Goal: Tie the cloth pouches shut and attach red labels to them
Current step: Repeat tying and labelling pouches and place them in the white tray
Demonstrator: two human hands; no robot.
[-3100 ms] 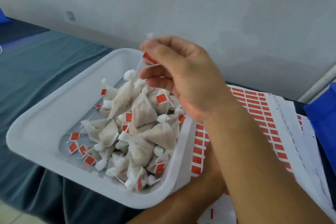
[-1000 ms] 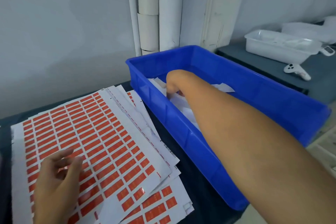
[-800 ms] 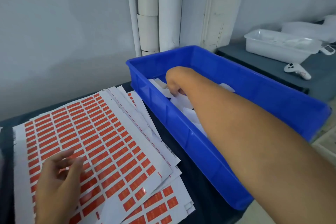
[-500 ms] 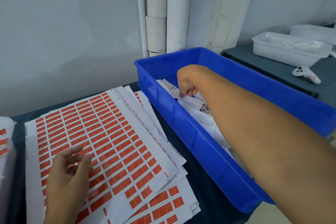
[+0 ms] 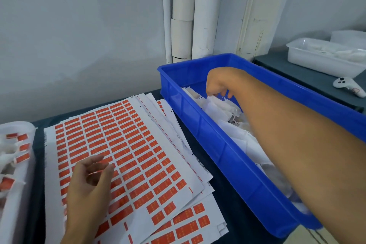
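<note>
Head view of the labelling bench. The right hand [image 5: 217, 83] is reaching into the blue bin [image 5: 227, 154], its fingers curling down onto a white cloth pouch [image 5: 219, 105] at the top of the loose heap; whether the pouch is truly being pinched or only touched cannot be told, since the fingertips are hidden behind the knuckles. The left hand [image 5: 89, 186] is hovering over the top label sheet [image 5: 128, 144], fingers relaxed and slightly spread, holding nothing.

Progress, as judged from the layout: finished pouches carrying red labels [image 5: 20, 147] are lying in the white tray [image 5: 17, 204] at the left edge, so part of the batch is evidently done. The heap in the bin is showing no red tags, which suggests these pouches are untied and unlabelled; how many are lying there cannot be counted. Most label rows on the top sheet are still filled, and further sheets are lying fanned beneath it.

The step in hand appears to be fetching the next pouch. Tying it, peeling a label and fixing it on are all still to come for this piece, and likewise for the rest of the heap.

A second white tray [image 5: 324, 61] and a white controller [image 5: 348, 85] are sitting on the far surface, well apart from the work.
</note>
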